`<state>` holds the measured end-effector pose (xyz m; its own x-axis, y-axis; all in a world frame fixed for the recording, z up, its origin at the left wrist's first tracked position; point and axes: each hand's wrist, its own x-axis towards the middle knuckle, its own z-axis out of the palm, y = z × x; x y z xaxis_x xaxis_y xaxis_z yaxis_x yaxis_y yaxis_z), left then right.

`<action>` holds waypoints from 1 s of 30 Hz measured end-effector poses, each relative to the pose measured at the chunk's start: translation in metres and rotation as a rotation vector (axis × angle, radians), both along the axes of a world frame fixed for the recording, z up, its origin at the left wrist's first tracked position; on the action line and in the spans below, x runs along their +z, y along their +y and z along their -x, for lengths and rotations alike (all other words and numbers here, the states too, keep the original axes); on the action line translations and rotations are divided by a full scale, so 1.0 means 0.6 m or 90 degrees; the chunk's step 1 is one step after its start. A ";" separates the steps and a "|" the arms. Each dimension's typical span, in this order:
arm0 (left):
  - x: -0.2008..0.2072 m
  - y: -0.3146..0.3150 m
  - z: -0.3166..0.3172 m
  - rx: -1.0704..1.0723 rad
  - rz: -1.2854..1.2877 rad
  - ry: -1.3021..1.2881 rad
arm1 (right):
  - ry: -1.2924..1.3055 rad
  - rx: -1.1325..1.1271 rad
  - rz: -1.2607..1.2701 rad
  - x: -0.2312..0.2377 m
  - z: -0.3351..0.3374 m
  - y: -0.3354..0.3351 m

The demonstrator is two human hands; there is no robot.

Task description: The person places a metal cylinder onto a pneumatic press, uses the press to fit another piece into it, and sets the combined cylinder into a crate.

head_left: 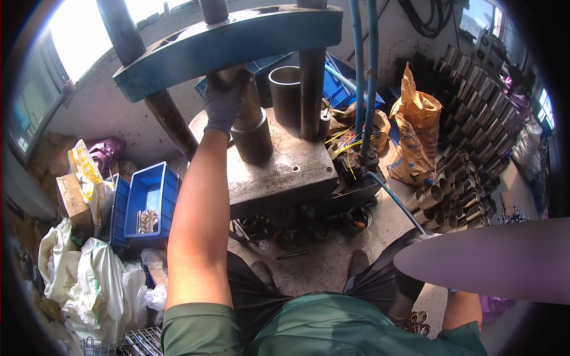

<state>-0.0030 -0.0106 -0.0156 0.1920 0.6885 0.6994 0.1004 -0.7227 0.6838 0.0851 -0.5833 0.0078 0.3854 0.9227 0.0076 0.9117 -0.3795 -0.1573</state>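
My left hand, in a dark glove, reaches under the blue crossbeam of a press. Its fingers curl round the upper part of a narrower metal cylinder. That cylinder stands upright in a wider dark metal sleeve on the press's steel table. A blue lever rod slants from the press's side toward my right knee. My right forearm shows at the lower right. A blurred purple-grey shape covers most of my right hand, near the rod's end; its fingers are hidden.
Another wide tube stands behind on the table, beside a press column. Left are blue bins and white sacks. Right are a torn brown paper bag and stacked metal tubes. Blue hoses hang beside the press.
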 end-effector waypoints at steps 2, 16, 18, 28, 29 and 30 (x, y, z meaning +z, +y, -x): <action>-0.003 0.004 0.003 -0.001 -0.005 -0.007 | 0.007 0.003 0.005 -0.002 -0.004 0.002; 0.005 -0.006 0.041 0.029 0.000 0.048 | 0.045 0.020 0.014 -0.017 -0.022 0.026; 0.004 -0.011 0.021 0.030 0.018 0.053 | 0.044 -0.001 0.015 -0.004 -0.011 0.018; 0.010 -0.027 0.007 0.011 0.036 0.032 | 0.074 -0.005 0.053 0.002 -0.005 0.000; 0.015 -0.030 0.013 -0.014 0.051 0.060 | 0.066 -0.003 0.048 0.001 -0.004 0.001; 0.012 -0.024 0.012 -0.013 0.050 0.059 | 0.057 -0.001 0.044 0.000 -0.002 0.001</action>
